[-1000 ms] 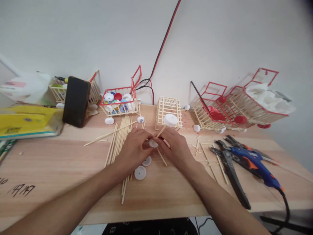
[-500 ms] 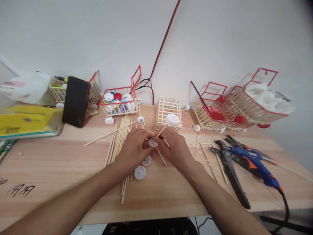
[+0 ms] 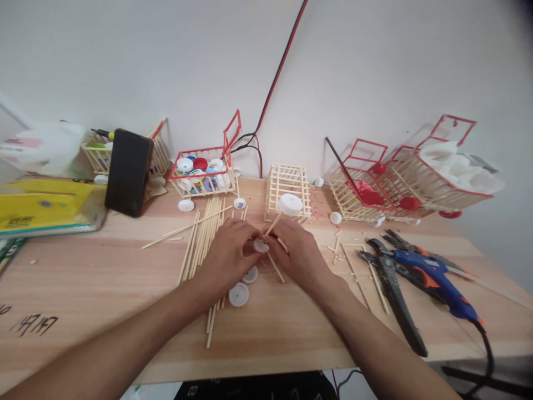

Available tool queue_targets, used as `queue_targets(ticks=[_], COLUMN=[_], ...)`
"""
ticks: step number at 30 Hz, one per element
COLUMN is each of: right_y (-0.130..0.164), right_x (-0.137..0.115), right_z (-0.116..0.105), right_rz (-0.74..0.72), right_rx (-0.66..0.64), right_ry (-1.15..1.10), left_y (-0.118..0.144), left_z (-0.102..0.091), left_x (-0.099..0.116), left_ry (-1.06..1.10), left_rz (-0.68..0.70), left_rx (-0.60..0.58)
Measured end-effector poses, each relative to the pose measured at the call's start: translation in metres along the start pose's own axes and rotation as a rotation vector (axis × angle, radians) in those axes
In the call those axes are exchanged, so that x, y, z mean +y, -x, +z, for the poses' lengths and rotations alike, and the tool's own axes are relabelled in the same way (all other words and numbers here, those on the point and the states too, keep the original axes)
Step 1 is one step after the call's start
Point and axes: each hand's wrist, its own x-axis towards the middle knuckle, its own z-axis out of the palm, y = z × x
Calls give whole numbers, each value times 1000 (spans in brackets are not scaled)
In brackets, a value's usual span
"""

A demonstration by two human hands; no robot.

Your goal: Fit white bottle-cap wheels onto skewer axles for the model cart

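Observation:
My left hand [image 3: 227,256] and my right hand [image 3: 297,255] meet over the middle of the wooden table [image 3: 104,278]. Between their fingertips is a small white bottle cap [image 3: 261,245] on a thin wooden stick [image 3: 273,224]. The stick rises to the upper right and carries a second white cap [image 3: 290,204] at its far end. Two more white caps [image 3: 239,294] lie on the table just under my left hand. A bundle of long wooden sticks [image 3: 204,236] lies to the left of my hands.
A blue glue gun [image 3: 433,276] and black pliers [image 3: 393,291] lie at the right. Along the wall stand a bare stick basket [image 3: 288,186], a red-rimmed basket of caps [image 3: 204,175], two stick carts [image 3: 410,180], a black phone [image 3: 128,172] and a yellow box [image 3: 45,205].
The stick's far cap has wobbled slightly right and back. My hands have stayed in the same spot, fingers still working at the lower cap.

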Motion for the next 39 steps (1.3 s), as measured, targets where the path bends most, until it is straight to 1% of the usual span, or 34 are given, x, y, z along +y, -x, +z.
queue_targets(ticks=[9, 16, 24, 39], right_y=[1, 1, 1, 1], right_x=[0, 1, 1, 1], right_z=[0, -1, -1, -1], right_rz=[3, 5, 0, -13], right_rx=[-2, 4, -15, -20], right_ry=[12, -9, -20, -32], left_y=[1, 1, 1, 0], left_z=[0, -2, -4, -3], left_x=[0, 2, 3, 2], left_ry=[3, 19, 28, 18], left_rz=[13, 2, -13, -20], left_rx=[-5, 19, -15, -10])
